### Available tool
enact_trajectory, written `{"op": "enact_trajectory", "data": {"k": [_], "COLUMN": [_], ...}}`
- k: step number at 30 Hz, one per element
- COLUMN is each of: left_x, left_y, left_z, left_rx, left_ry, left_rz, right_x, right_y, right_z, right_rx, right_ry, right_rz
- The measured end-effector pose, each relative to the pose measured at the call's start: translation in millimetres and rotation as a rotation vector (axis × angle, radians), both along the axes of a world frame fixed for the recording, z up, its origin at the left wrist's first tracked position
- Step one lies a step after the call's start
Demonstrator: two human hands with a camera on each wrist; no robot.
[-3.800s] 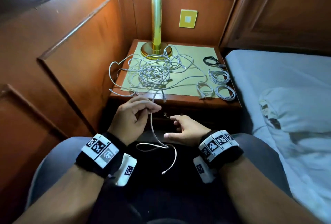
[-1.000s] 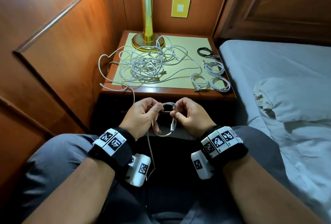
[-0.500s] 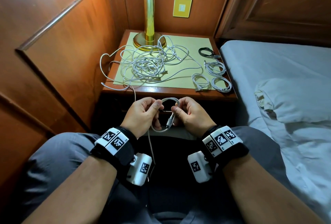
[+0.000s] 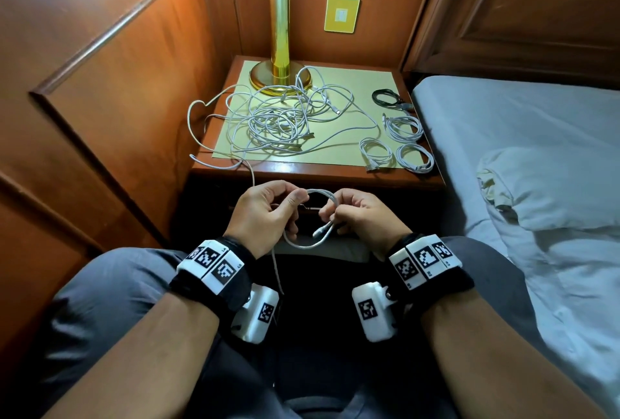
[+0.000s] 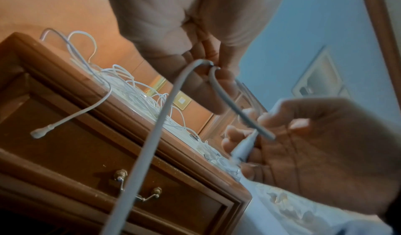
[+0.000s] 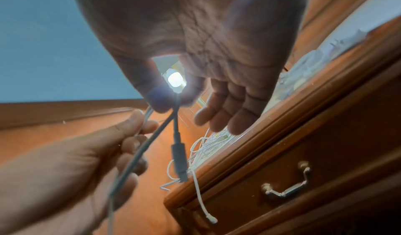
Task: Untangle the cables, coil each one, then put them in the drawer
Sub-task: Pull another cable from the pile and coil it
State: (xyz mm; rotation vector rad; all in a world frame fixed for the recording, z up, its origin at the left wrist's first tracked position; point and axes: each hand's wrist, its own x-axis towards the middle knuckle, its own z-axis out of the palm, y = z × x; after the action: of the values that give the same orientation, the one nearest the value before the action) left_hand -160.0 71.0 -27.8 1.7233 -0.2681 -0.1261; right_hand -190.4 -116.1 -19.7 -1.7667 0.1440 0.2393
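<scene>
down by the person's knees, the left hand (image 4: 265, 214) and the right hand (image 4: 364, 217) hold one white cable (image 4: 307, 243) between them, bent into a first small loop. the left grip pinches the loop's top between thumb and forefinger, the right grip pinches the other side with the plug end (image 4: 322, 230) hanging just under its fingers. so the coiling step looks barely begun: the rest of this cable runs up over the desk (image 4: 302, 174) edge and, i think, back into the tangled pile (image 4: 278, 123), though it is hard to trace there. the next move calls for drawing more slack free and laying another turn on the loop without dragging the pile along. further back on the right lie three white coils (image 4: 397, 145) and one black coil (image 4: 385, 96), already done. the drawer (image 6: 303, 178) below the desk top is shut. the lamp (image 4: 280, 49) stands at the back.
</scene>
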Motion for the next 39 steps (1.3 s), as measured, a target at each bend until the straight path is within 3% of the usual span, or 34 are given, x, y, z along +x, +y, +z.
{"op": "enact_trajectory", "data": {"k": [3, 7, 11, 14, 17, 19, 21, 23, 26, 28, 30, 33, 36, 39], "left_x": [0, 3, 12, 32, 41, 32, 16, 2, -4, 0, 8, 14, 8, 1], "left_y": [-1, 0, 12, 31, 42, 35, 21, 6, -5, -4, 3, 10, 6, 0], "left_z": [-1, -4, -8, -10, -6, -5, -7, -8, -2, -2, -6, -6, 3, 3], "left_rx": [0.035, 0.084, 0.210, 0.240, 0.310, 0.410, 0.416, 0.304, 0.158, 0.115, 0.147, 0.131, 0.030, 0.114], "left_ry": [-0.064, -0.083, -0.046, -0.095, -0.180, -0.250, -0.348, -0.406, -0.378, -0.306, -0.293, -0.255, -0.224, -0.228], "left_rz": [0.007, 0.010, -0.051, 0.106, 0.180, 0.084, -0.110, -0.261, -0.221, -0.090, 0.034, 0.092, 0.037, -0.062], "right_x": [-2, -3, 5, 8, 9, 8, 7, 4, -2, -4, -4, -2, 1, 0], "right_y": [2, 4, -16, -44, -57, -54, -44, -30, -10, 0, 6, 9, 10, 13], "right_z": [5, 13, 20, 24, 22, 17, 12, 5, -2, -3, -1, 7, 8, 7], "right_rx": [0.286, 0.490, 0.793, 0.943, 0.894, 0.767, 0.497, 0.137, -0.176, -0.090, 0.153, 0.500, 0.461, 0.499], "right_ry": [0.083, 0.007, -0.048, -0.120, -0.200, -0.236, -0.270, -0.287, -0.232, -0.118, 0.017, 0.194, 0.161, 0.107], "right_rz": [-0.017, -0.098, -0.335, -0.507, -0.587, -0.561, -0.474, -0.315, -0.024, 0.044, 0.006, -0.110, -0.215, -0.254]}}
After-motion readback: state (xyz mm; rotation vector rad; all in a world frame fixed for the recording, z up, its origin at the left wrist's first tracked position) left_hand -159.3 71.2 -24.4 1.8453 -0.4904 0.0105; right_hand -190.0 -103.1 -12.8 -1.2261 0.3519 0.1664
